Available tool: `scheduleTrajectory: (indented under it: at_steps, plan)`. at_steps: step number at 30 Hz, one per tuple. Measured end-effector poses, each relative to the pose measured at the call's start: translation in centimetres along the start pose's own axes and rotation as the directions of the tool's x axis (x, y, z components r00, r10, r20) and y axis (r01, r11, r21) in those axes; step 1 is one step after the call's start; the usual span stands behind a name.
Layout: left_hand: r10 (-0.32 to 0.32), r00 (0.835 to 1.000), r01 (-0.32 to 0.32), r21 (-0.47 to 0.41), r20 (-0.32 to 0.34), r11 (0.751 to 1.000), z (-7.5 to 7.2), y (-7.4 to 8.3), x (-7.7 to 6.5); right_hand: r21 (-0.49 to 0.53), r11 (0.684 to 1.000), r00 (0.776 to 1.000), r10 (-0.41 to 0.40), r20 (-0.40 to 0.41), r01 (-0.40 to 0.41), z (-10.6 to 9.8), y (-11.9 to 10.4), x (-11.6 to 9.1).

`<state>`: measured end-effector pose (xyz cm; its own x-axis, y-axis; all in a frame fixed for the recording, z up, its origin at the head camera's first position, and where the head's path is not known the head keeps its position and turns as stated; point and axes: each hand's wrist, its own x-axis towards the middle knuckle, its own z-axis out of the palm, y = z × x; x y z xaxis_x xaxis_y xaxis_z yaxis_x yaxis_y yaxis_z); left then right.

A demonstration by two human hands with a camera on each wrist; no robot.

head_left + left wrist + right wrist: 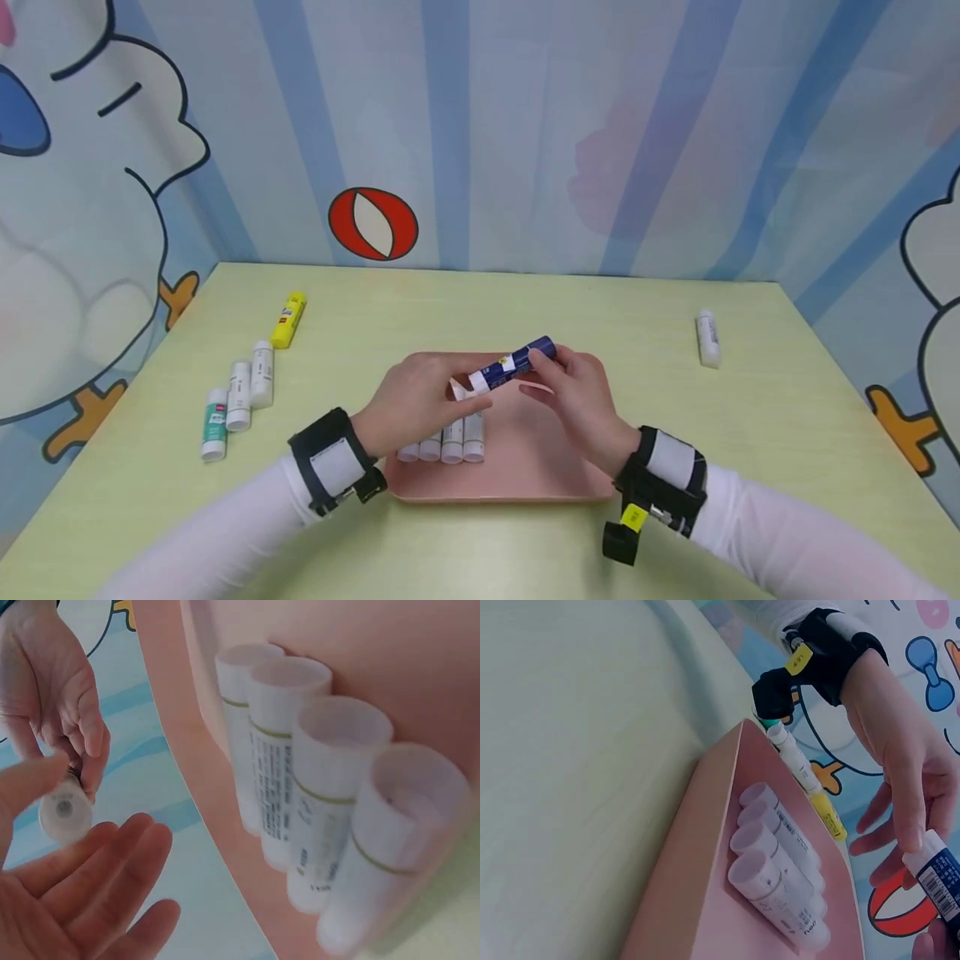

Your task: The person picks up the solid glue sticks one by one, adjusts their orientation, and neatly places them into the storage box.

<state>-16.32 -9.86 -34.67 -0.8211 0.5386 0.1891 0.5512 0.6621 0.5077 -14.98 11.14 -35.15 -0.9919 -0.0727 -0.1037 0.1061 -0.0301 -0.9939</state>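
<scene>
White sleeves end in a right hand pinching a navy tube above the pink tray and a left hand spread loosely at the tube's white end, four white tubes, half-hidden overhead, plain from the left wrist, tray bare rightward to its edge.

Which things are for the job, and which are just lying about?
Seemingly in the job:
dark blue stick in the right hand
pink tray
four white sticks in it

Lying about, maybe waiting:
yellow stick
two white sticks on the left
green-labelled stick
lone white stick on the right
</scene>
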Motion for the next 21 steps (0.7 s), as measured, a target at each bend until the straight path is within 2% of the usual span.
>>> scheduleTrajectory:
  at_steps: [2, 5, 9, 13, 15, 17, 21]
  plan:
    - [-0.024, 0.999, 0.024, 0.001, 0.028, 1.0, -0.1, -0.5, -0.3, -0.03, 1.0, 1.0, 0.007, -0.007, -0.007, -0.2, -0.1, 0.4]
    - [-0.112, 0.992, 0.11, 0.034, 0.061, 0.993, -0.4, -1.4, -1.0, -0.079, 0.997, 1.0, -0.005, -0.005, 0.004, -0.8, -0.3, 0.9]
    - [-0.202, 0.978, 0.196, 0.111, 0.045, 0.974, -1.1, -2.8, -2.1, -0.164, 0.985, 0.999, -0.045, 0.025, 0.048, -1.8, -0.3, 1.7]
    - [-0.273, 0.96, 0.263, 0.143, 0.054, 0.954, -1.8, -3.8, -2.9, -0.264, 0.964, 0.994, -0.008, 0.11, 0.037, -2.5, -0.1, 2.8]
    - [-0.328, 0.941, 0.313, 0.158, 0.081, 0.937, -2.0, -4.2, -3.2, -0.332, 0.943, 0.987, 0.037, 0.155, 0.017, -2.6, 0.0, 3.3]
    - [-0.391, 0.912, 0.372, 0.156, 0.123, 0.915, -2.1, -4.6, -3.3, -0.422, 0.906, 0.98, 0.092, 0.179, -0.008, -2.5, 0.1, 3.8]
    - [-0.466, 0.856, 0.46, 0.081, 0.223, 0.884, -2.1, -5.2, -3.3, -0.546, 0.837, 0.96, 0.176, 0.22, -0.028, -1.9, 0.5, 4.4]
